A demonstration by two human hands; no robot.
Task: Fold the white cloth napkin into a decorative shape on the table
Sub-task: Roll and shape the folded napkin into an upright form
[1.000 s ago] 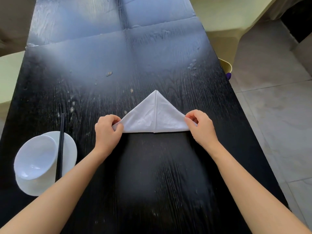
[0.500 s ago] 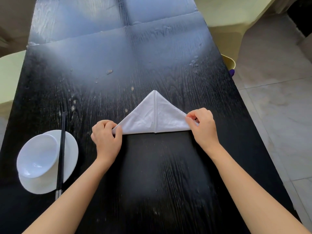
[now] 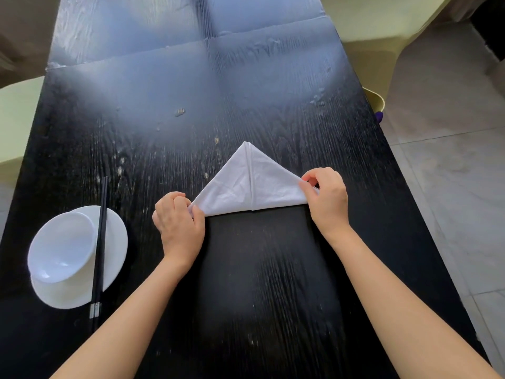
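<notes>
Our left hand (image 3: 179,222) pinches one corner of the napkin (image 3: 243,187), and our right hand (image 3: 326,198) pinches the other. The napkin lies between them on the table (image 3: 246,283) as a triangle. We should move both corners together, slow and even, so the fold comes out neat.

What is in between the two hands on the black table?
In the head view, the white napkin, folded into a triangle, lies between them. The left hand pinches one bottom corner, the right hand the other.
</notes>
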